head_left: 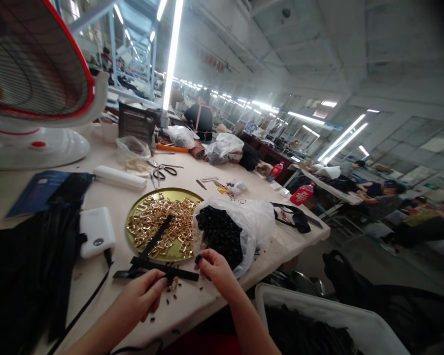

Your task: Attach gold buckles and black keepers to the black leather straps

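My left hand point(144, 293) is closed, with thumb and fingertips pinched at the lower edge of a flat black strap point(183, 273). To its right, my right hand point(216, 268) pinches a small black piece point(198, 259) near the strap's free end. Just behind the hands is a round gold tray point(175, 250) heaped with small gold buckles point(151, 217). Another black strap point(157, 236) lies across the buckles. A clear plastic bag point(256, 219), full of small black pieces point(220, 234), stands open beside the tray. Loose gold bits point(175, 282) lie by my left fingertips.
A fan point(37, 143) and a white power bank point(97, 229) with a cable are on the left. Scissors point(164, 170) and yellow-handled pliers point(222, 187) lie behind the tray. A white bin point(318, 301) sits below the table's right edge. People work farther back.
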### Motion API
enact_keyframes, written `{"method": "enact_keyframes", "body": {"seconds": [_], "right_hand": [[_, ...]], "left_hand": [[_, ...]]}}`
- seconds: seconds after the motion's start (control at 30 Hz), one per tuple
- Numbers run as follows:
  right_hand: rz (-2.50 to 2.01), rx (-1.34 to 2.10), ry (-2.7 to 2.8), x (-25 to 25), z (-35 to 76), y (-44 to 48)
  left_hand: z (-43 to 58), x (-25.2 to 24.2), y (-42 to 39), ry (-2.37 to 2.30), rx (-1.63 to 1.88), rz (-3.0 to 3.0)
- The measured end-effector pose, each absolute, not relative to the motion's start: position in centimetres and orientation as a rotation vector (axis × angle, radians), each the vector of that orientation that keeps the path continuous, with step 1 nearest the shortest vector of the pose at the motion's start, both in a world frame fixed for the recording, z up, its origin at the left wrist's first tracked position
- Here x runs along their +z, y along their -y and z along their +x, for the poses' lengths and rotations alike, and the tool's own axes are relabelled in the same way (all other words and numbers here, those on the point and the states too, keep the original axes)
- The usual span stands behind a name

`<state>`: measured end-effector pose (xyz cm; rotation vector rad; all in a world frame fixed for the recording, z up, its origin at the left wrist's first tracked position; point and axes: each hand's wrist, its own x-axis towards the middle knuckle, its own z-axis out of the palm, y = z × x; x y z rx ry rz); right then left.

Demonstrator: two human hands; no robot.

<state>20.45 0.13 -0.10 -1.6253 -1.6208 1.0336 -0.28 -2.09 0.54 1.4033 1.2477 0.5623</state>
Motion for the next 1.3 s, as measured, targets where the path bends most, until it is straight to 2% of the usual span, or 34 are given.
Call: {"method": "enact_keyframes", "body": {"seconds": [0.1,0.23,0.43,0.63,0.73,0.9,1.07,1.3], "right_hand": [[-1.298,1.501,1.308,0.3,18.3,1.5],[-1.213,1.653,1.164,0.2,16.7,2.5],[-1.211,1.58,1.299,-0.3,16.3,3.1],[-1.273,1.249,1.554,-0.7,16.2,4.2],[-1.217,1.321,1.559,-0.5,16.1,4.1],[-1.164,1.508,1.075,-0.1,15.7,3.5],[-1.139,1.554,0.995,-0.5,14.8,4.1],[-1.271,1.373,1.059,-1.1,15.8,3.9]], "left_hand": [[0.4,0.9,1.6,-1.218,0.55,1.459],[0.4,1.1,1.9,-1.248,0.48,1.59],[-0.4,1.3,2.1,-1.313,0.461,1.786],[-0.3,0.4,2.3,-1.262,0.356,1.808],[0.0,0.7,2.5,-1.245,0.368,1.814],[0.4,2.4,3.0,-1.244,0.551,1.726],[0.2,2.8,3.3,-1.211,0.464,1.661],[0.1,1.6,3.0,-1.267,0.378,1.713]]}}
